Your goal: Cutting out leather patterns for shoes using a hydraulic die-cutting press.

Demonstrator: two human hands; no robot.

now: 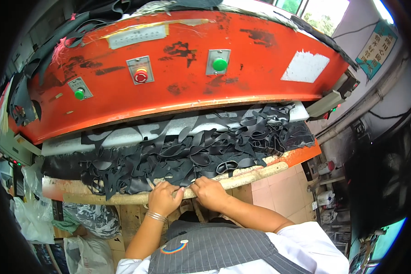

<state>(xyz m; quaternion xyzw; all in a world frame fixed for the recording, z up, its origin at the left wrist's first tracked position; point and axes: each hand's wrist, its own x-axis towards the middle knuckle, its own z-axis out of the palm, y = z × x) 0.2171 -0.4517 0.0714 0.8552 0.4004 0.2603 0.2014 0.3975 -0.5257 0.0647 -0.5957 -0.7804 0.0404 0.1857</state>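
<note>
Black scrap heap [192, 150] under orange press [178, 68], L hand [163, 198] & R hand [210, 194] fingers pinching its front edge

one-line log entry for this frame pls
left hand: gripping black sheet edge | right hand: gripping same edge | sheet: cut-out scrap on press bed | orange press head: above

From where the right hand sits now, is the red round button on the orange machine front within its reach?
Probably yes. The right hand rests at the table edge; only flat black scrap material lies between it and the red button, nothing standing in the way.
</note>
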